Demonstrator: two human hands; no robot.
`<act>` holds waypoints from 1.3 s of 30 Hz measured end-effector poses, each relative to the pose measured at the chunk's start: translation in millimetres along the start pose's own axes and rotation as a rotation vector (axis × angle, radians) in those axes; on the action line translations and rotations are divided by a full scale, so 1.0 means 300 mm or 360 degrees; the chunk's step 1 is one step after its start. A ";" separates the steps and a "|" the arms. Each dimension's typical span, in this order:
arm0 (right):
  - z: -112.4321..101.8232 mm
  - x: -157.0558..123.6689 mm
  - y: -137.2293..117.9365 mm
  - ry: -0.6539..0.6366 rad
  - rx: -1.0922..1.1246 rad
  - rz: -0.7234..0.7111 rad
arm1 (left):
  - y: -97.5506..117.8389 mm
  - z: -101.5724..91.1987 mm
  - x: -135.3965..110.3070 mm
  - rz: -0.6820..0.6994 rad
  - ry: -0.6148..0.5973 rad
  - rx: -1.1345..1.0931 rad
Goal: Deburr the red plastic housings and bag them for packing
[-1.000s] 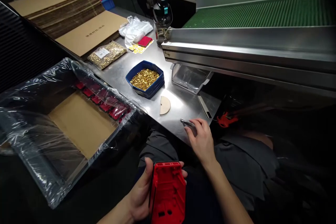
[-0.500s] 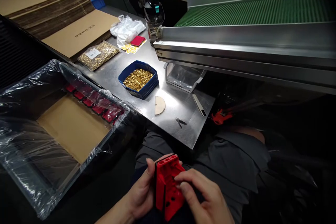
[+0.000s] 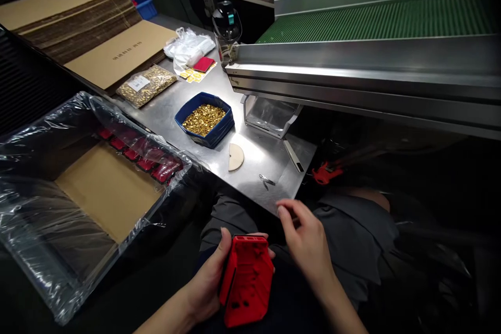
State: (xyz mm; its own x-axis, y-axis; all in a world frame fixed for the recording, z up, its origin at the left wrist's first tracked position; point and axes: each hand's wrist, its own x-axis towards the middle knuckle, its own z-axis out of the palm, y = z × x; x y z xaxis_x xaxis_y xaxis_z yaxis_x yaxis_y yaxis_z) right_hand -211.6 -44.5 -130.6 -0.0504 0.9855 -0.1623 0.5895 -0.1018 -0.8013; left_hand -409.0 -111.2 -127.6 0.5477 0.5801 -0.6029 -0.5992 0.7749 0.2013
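Left hand (image 3: 209, 284) of the person cradles a hollow red plastic shell (image 3: 252, 284), thumb at its left side, while the right hand (image 3: 307, 240), apart from the shell on its right, has thumb and forefinger narrowed together, though whether they pinch something tiny cannot be told. Work on the shell's inside appears the step in hand, so the next move calls for keeping its cavity steady and facing up. Beyond the shell lie a small silvery metal hand tool (image 3: 266, 180) and, farther off, a blue plastic bin (image 3: 219, 133) of gold-coloured bits (image 3: 204, 120).
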 end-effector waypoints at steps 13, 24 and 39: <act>0.076 0.231 0.073 -0.0112 -0.0244 -0.0101 | 0.046 0.065 -0.058 0.0209 -0.0109 0.0940; -0.127 0.000 0.083 -0.0162 0.0521 0.0270 | 0.174 0.043 -0.063 -0.0053 -0.0381 0.1089; -0.294 -0.266 -0.052 -0.1032 0.0241 -0.0230 | 0.148 0.056 -0.072 0.0147 -0.0749 0.1729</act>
State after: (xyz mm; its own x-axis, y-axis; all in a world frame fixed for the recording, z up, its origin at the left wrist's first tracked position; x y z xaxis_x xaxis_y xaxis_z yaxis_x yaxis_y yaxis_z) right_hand -145.7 -109.5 -54.5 -0.6208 0.7147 -0.3222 0.4238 -0.0399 -0.9049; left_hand -437.6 -85.2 -92.6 0.8251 0.5045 -0.2544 0.0375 0.4004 0.9156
